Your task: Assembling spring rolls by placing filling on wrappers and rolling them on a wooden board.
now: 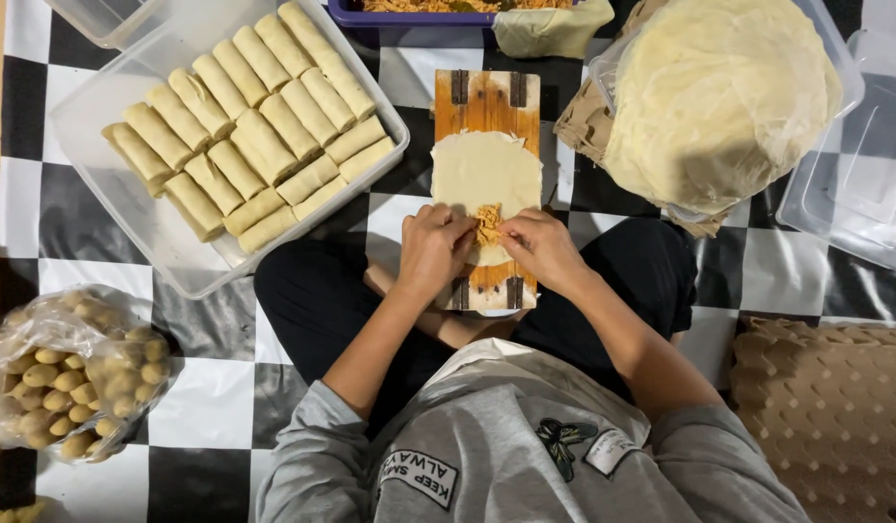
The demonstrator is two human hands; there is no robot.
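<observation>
- Down the middle of the head view I see a small orange-brown wooden board with dark metal hinges, resting across the seated person's lap over black trousers.
- On that board lies a round, pale, thin pastry wrapper, flat and spread wide.
- At the wrapper's near edge sits a small heap of shredded orange-brown filling.
- My left hand has its fingertips pinched on the wrapper's edge just left of the filling; the fingers are curled, gripping dough.
- My right hand mirrors it just right of the filling, fingertips pressed on the same edge, curled around dough too.
- Far left, a clear rectangular plastic tub holds rows of pale finished pastry rolls, packed side by side.
- Far right, a tall stack of round pale wrappers sits on brown paper inside another clear tub.
- At the far edge, a purple tray of shredded filling is partly cut off.
- Near left, a clear plastic bag of small yellowish oval pieces lies on the black-and-white checked mat.
- Near right, a brown moulded paper egg tray lies beside my knee.
</observation>
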